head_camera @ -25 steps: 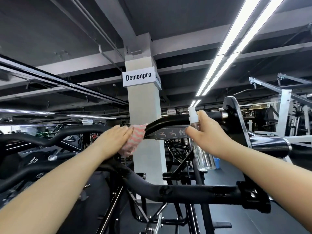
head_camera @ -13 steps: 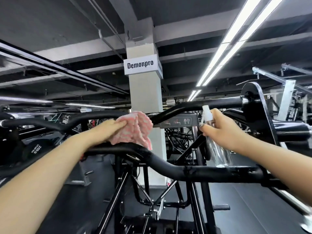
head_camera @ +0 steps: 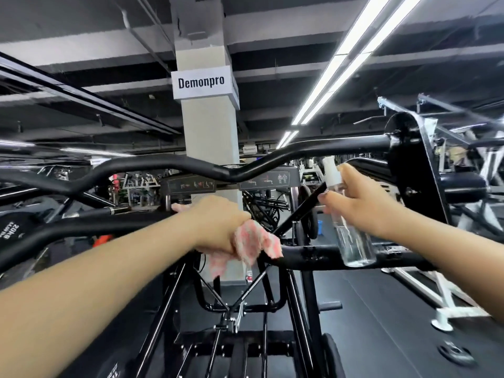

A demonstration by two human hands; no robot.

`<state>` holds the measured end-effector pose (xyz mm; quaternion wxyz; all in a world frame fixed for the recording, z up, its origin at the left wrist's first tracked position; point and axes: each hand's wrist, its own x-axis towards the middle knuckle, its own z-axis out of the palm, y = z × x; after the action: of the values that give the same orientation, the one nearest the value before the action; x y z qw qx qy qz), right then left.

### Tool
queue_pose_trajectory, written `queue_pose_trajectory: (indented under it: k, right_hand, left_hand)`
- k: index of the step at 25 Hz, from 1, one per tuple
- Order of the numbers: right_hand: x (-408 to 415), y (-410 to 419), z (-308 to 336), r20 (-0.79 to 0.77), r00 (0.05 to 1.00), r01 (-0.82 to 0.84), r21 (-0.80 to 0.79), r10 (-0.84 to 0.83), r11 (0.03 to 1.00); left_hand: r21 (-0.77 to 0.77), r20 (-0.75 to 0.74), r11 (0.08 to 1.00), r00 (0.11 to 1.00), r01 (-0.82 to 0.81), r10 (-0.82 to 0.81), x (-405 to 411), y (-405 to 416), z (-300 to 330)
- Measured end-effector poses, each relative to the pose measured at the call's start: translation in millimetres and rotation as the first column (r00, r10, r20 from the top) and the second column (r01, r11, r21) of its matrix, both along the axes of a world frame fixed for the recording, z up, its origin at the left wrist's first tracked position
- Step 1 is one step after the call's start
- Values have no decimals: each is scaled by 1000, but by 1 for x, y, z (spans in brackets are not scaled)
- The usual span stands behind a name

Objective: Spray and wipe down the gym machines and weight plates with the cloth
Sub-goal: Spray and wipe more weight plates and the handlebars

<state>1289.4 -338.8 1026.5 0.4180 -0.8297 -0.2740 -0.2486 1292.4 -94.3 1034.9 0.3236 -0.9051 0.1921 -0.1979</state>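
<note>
Pink-and-white checked cloth (head_camera: 255, 245) bunched on near black curved steel machine bar (head_camera: 313, 253), clamped there by left hand (head_camera: 215, 227), fingers wrapped round bar. Clear plastic spray bottle (head_camera: 347, 222) gripped upright in right hand (head_camera: 357, 203), just beside bar, nozzle aimed left.

Risk judged: loose cloth tail could snag on frame below; wet bar could let hand slip.

Left fingertips hidden behind bar. Cloth edge motion-blurred. Bottle liquid level unclear.

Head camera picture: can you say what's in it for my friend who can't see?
The left hand presses a pink cloth on a black gym machine bar. The right hand holds a clear spray bottle beside it.
</note>
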Motion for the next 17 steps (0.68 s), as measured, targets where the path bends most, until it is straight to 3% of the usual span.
queue_pose_trajectory:
  k: [5, 8, 12, 17]
  right_hand:
    - [-14, -22, -16, -18, 998, -55, 10, 55, 998]
    - [-17, -44, -25, -65, 998, -15, 54, 18, 998]
    - [-10, -69, -34, -57, 998, -2, 99, 7, 995]
    - [-11, -88, -36, 7, 998, -58, 58, 57, 997]
  left_hand:
    - [19, 99, 999, 995, 29, -31, 3, 6, -12]
    - [-61, 123, 996, 991, 62, -54, 2, 1, -23]
    - [-124, 286, 951, 928, 282, -238, 4, -19, -40]
    - [-308, 448, 929, 893, 205, -48, -3, -73, -79]
